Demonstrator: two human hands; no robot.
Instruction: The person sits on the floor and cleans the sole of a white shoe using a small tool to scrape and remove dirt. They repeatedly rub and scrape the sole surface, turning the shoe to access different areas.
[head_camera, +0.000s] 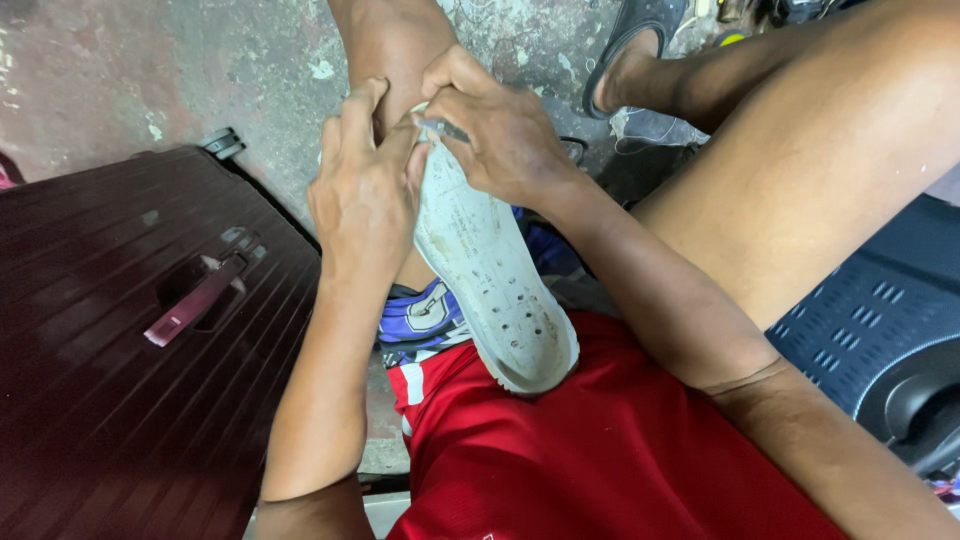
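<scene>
A worn white shoe sole (492, 280) with small holes lies lengthwise over my lap, its heel end toward my red shirt. My left hand (362, 195) grips its far end from the left side, fingers curled over the edge. My right hand (500, 125) presses on the same far end from the right, pinching a thin dark tool (445, 129) against the sole's tip. Both hands touch each other at the toe end, which they hide.
A dark maroon ribbed suitcase (120, 340) with a handle stands at my left. My bare knee (395, 40) and right thigh (800, 170) flank the sole. A foot in a black sandal (630, 50) rests on the concrete floor. A dark blue plastic object (880, 320) sits at right.
</scene>
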